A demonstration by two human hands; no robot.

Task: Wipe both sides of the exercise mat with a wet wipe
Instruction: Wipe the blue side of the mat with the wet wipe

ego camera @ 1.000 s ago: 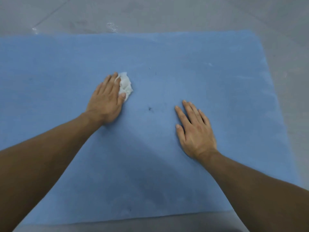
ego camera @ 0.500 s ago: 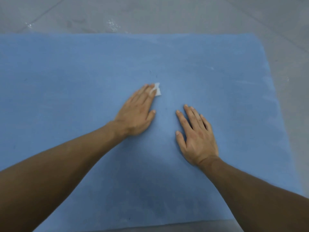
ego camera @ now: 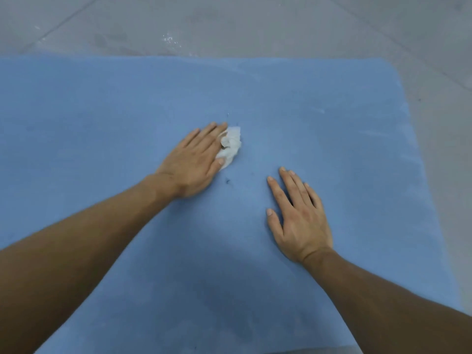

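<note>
Looks like some plain indoor room with a bare grey floor [ego camera: 255,26], maybe a gym corner or a garage, honestly can't tell which. Out past the fingers [ego camera: 204,134] the floor shows thin joint lines [ego camera: 71,19] like big tiles or slabs, plus scuffs and a patch of white specks [ego camera: 168,39]. Under the fingers, a blue exercise mat [ego camera: 102,111] lies flat right on it.

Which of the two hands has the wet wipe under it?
The left hand: the white wet wipe shows under its fingers. The right hand lies flat on bare blue mat.
</note>
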